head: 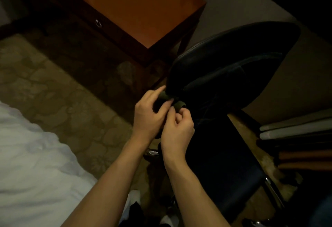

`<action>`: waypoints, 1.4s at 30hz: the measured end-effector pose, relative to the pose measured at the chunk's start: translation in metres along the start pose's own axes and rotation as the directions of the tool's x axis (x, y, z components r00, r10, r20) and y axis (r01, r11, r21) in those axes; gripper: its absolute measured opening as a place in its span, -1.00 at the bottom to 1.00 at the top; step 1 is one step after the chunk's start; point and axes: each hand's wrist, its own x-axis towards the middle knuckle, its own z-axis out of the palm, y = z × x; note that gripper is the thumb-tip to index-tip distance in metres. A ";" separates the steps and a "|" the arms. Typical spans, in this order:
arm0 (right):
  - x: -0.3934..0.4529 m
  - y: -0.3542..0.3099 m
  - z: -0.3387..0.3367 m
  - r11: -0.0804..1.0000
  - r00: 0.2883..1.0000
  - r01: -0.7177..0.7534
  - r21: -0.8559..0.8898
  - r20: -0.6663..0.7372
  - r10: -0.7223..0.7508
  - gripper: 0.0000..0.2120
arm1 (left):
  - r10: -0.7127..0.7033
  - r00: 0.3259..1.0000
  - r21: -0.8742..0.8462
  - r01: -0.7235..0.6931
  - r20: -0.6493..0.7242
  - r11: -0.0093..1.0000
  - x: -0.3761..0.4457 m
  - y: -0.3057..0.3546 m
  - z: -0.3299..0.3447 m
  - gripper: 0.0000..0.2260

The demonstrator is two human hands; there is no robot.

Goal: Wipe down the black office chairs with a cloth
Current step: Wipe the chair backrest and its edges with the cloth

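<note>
Both hands are gripping a dark olive cloth (170,101) bunched at the chair's (228,75) near backrest edge. The left hand (149,113) is curling round its left end, forefinger extended; the right hand (177,129) is pinching its right end. The cloth is running left to right between them, the backrest stretching away beyond the grip.

Bare forearms (111,181), no sleeves

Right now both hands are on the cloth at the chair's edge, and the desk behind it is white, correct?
Not quite: the desk is reddish-brown wood, not white, as the head view shows. The rest holds: left hand and right hand both hold the cloth at the edge of the black chair.
</note>
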 end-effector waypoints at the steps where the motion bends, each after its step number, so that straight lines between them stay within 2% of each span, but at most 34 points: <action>1: 0.001 0.002 0.001 1.000 1.000 0.004 -0.009 -0.001 -0.004 -0.76 | 0.012 1.000 0.030 -0.011 -0.010 0.999 0.000 0.000 0.001 -0.65; 7: 0.002 0.022 0.013 0.996 0.995 -0.089 0.014 -0.039 0.090 -0.79 | 0.003 1.000 0.088 -0.005 0.019 0.996 -0.006 -0.013 0.001 -0.62; 12: 0.002 0.041 0.021 0.973 0.980 -0.193 0.127 -0.034 0.198 -0.80 | -0.092 0.981 0.050 0.085 0.170 0.995 -0.005 -0.035 0.001 -0.60; 21: 0.012 0.082 0.036 0.880 0.955 -0.285 0.380 0.037 0.294 -0.81 | -0.032 0.991 0.042 0.026 0.132 0.999 -0.011 -0.072 0.018 -0.61; 25: 0.019 0.118 0.051 0.820 0.931 -0.322 0.473 0.000 0.365 -0.84 | -0.017 0.995 -0.006 0.017 0.095 1.000 -0.023 -0.099 0.034 -0.67; 28: 0.024 0.147 0.065 0.790 0.928 -0.299 0.536 -0.031 0.372 -0.81 | -0.007 0.998 -0.039 0.010 0.065 0.999 -0.032 -0.122 0.047 -0.69; 34: 0.039 0.203 0.087 0.756 0.948 -0.216 0.618 -0.053 0.315 -0.83 | 0.035 0.994 -0.072 -0.028 0.104 0.997 -0.040 -0.177 0.066 -0.69; 42: 0.054 0.272 0.111 0.744 0.922 -0.290 0.602 -0.034 0.387 -0.91 | 0.022 0.988 -0.112 -0.005 0.155 0.994 -0.058 -0.244 0.085 -0.65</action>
